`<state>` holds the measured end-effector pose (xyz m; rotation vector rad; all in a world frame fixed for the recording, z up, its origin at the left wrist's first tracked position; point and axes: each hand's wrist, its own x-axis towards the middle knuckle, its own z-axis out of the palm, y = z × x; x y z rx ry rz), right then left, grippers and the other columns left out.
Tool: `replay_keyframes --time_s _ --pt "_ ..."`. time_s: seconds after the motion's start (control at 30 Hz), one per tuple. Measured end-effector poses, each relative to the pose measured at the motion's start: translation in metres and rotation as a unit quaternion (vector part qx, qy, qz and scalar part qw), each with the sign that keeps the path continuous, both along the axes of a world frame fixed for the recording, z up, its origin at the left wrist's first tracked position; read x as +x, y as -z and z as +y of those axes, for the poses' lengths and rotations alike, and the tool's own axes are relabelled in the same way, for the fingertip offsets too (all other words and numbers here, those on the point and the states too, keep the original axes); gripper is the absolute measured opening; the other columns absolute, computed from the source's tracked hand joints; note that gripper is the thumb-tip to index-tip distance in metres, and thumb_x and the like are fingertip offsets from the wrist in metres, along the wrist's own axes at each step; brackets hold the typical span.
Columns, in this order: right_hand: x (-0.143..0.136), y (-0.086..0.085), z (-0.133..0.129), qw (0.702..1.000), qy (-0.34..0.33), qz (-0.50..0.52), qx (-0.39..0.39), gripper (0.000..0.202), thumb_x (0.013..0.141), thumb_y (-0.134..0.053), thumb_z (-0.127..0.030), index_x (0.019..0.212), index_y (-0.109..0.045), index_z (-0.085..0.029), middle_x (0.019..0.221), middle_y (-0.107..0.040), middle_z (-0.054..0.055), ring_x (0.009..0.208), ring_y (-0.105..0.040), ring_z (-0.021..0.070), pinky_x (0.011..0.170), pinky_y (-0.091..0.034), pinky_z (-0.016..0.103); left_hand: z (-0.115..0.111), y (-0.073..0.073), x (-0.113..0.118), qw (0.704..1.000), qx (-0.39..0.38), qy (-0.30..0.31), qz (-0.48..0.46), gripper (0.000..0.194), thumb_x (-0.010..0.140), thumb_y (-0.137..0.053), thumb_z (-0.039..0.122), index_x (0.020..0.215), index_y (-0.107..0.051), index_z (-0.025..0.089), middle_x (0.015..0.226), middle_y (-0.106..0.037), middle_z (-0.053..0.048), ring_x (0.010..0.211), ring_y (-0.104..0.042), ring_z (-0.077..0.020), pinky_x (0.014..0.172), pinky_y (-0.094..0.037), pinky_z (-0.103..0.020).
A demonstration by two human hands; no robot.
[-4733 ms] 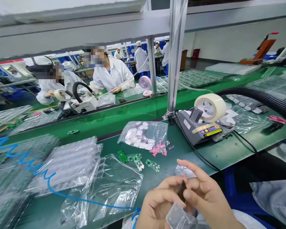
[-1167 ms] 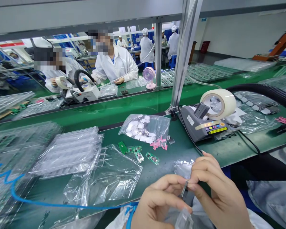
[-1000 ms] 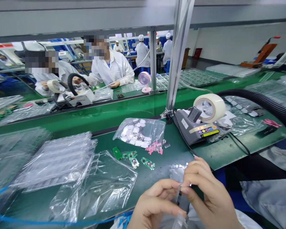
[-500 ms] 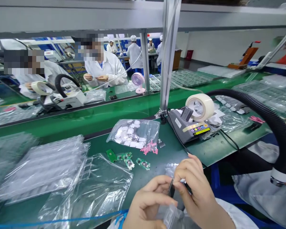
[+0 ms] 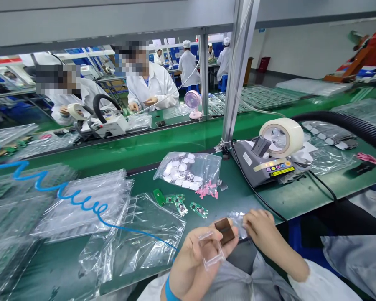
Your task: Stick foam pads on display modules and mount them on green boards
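Note:
My left hand [image 5: 196, 263], a blue band at its wrist, is closed on two small parts. One is a clear plastic frame [image 5: 209, 260] with raised edges, and the other is a brown, shiny rectangular piece [image 5: 224, 232] lying at the fingers. To the right, my right hand [image 5: 260, 225] reaches down with curled fingers at a small clear plastic bag [image 5: 237, 219] by the table's near edge. Its fingertips are partly hidden, so what they pinch is unclear. Several green circuit boards [image 5: 180, 204] lie on the table ahead of the left hand.
Beyond the boards lie a bag of white pieces [image 5: 183, 169] and pink pieces [image 5: 207, 190]. A grey machine [image 5: 260, 165] carries a tape roll [image 5: 296, 136]. Stacked clear trays [image 5: 90, 205] stand left, crossed by a blue coiled cord [image 5: 78, 200]. Co-workers [image 5: 153, 83] sit across the bench.
My hands were together over the parts; now they are apart. The right hand has moved to the small bag, while the left has turned, showing the brown piece. The view has swung left.

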<state>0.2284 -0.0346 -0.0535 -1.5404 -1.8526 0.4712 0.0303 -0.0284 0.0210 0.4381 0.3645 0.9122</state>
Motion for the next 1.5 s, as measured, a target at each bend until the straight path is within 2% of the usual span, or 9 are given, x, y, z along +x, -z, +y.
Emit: replay_keyframes --time_s 0.1,0.23,0.4,0.57,0.77,1.0,1.13,1.3,1.5 --pt "0.007 0.012 0.007 0.999 0.027 -0.014 0.007 0.025 0.088 -0.041 -0.03 0.069 -0.052 -0.02 0.066 -0.054 0.004 0.066 -0.049 0.0205 0.068 -0.04 0.04 -0.001 0.0 0.001 0.999 -0.01 0.02 -0.023 0.03 0.066 -0.071 0.042 0.082 -0.073 0.017 0.108 -0.067 -0.008 0.104 -0.059 -0.024 0.1 -0.038 -0.04" --pt "0.006 -0.036 -0.001 0.995 -0.046 0.063 0.063 0.021 0.088 -0.047 -0.041 0.091 -0.053 -0.021 0.082 -0.058 0.004 0.081 -0.055 0.0198 0.074 -0.044 0.035 -0.003 0.0 0.005 0.998 -0.011 0.041 -0.036 0.031 0.068 -0.069 0.041 0.084 -0.072 0.015 0.109 -0.067 -0.009 0.104 -0.059 -0.0241 0.098 -0.04 -0.039" --pt "-0.006 -0.085 -0.006 0.977 -0.153 0.042 0.141 0.041 0.08 -0.055 -0.053 0.107 -0.052 -0.022 0.087 -0.059 0.002 0.082 -0.056 0.0196 0.098 -0.026 0.047 -0.007 0.001 0.006 0.998 -0.011 0.056 -0.042 0.031 0.067 -0.071 0.04 0.085 -0.072 0.014 0.108 -0.066 -0.01 0.103 -0.059 -0.0247 0.099 -0.037 -0.041" --pt "-0.014 -0.081 -0.001 0.977 -0.138 0.011 0.162 0.024 0.077 -0.062 -0.035 0.097 -0.056 -0.022 0.082 -0.061 0.002 0.081 -0.056 0.0203 0.094 -0.028 0.049 -0.008 -0.001 0.006 0.997 -0.012 0.058 -0.047 0.029 0.068 -0.07 0.039 0.084 -0.072 0.015 0.107 -0.067 -0.012 0.103 -0.06 -0.028 0.098 -0.037 -0.045" --pt "-0.015 -0.084 -0.001 0.97 -0.103 0.017 0.22 0.019 0.081 -0.055 -0.036 0.088 -0.055 -0.019 0.073 -0.058 0.003 0.073 -0.053 0.0204 0.09 -0.031 0.054 -0.008 0.002 0.007 0.999 -0.016 0.033 -0.006 0.03 0.069 -0.068 0.04 0.086 -0.071 0.016 0.104 -0.068 -0.01 0.102 -0.059 -0.0256 0.089 -0.043 -0.038" --pt "-0.016 -0.099 -0.002 0.958 -0.126 -0.05 0.252 0.019 0.083 -0.056 -0.036 0.088 -0.054 -0.018 0.074 -0.061 0.004 0.075 -0.053 0.0192 0.096 -0.024 0.057 -0.007 0.011 0.007 0.999 -0.02 -0.022 0.032 0.034 0.069 -0.069 0.041 0.089 -0.07 0.013 0.079 -0.07 -0.006 0.075 -0.062 -0.0143 0.073 -0.045 -0.026" --pt "-0.021 -0.103 0.001 0.961 -0.098 -0.018 0.258 0.023 0.086 -0.051 -0.04 0.087 -0.054 -0.018 0.074 -0.059 0.005 0.076 -0.052 0.0192 0.095 -0.027 0.055 -0.005 0.014 0.008 0.999 -0.022 -0.022 0.016 0.033 0.07 -0.068 0.04 0.089 -0.07 0.013 0.087 -0.071 -0.008 0.085 -0.063 -0.0195 0.081 -0.045 -0.032" --pt "-0.034 -0.099 -0.001 0.962 -0.138 0.02 0.233 0.03 0.089 -0.042 -0.047 0.09 -0.052 -0.019 0.073 -0.056 0.001 0.075 -0.051 0.0171 0.098 -0.023 0.052 -0.008 0.01 0.012 1.0 -0.01 0.007 -0.002 0.032 0.073 -0.065 0.041 0.09 -0.07 0.015 0.089 -0.072 -0.009 0.082 -0.063 -0.0183 0.077 -0.045 -0.03" --pt "-0.03 -0.089 -0.007 0.959 -0.146 0.118 0.213 0.026 0.087 -0.05 -0.044 0.096 -0.052 -0.019 0.077 -0.054 0.001 0.075 -0.054 0.0171 0.099 -0.025 0.052 -0.012 0.006 0.012 1.0 0.002 0.02 -0.009 0.036 0.07 -0.065 0.045 0.09 -0.07 0.015 0.081 -0.071 -0.007 0.078 -0.063 -0.0176 0.073 -0.044 -0.028"
